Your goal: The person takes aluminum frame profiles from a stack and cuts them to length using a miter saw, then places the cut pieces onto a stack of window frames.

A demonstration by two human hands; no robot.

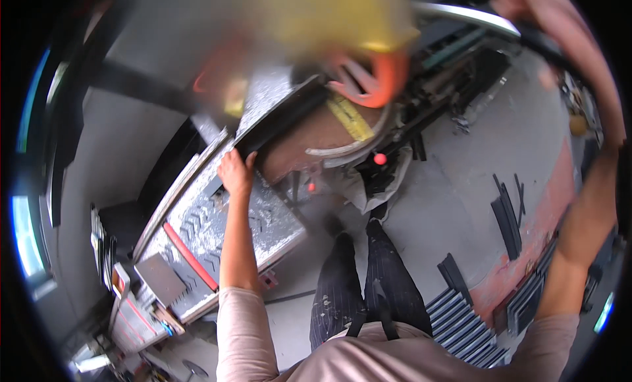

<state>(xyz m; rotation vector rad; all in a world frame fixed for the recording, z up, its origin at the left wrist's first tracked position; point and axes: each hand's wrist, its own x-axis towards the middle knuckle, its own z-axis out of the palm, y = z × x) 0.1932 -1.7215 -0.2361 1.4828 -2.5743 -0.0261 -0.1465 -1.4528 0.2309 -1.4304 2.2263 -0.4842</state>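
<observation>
My left hand grips the near end of a dark metal profile, with its thumb apart from the fingers. The profile lies along the scuffed metal bed of a machine, against a brown plate bearing a yellow strip. My right arm reaches up at the far right, and my right hand is by a dark bar. That hand is blurred and partly cut off by the upper edge, so its grip does not show. A blurred yellow and orange machine part hangs above the bed.
Small dark angled pieces and a red strip lie on the bed. A pale bag with dark pieces hangs near my feet. Dark profiles and a stack of grey bars lie on the floor at right.
</observation>
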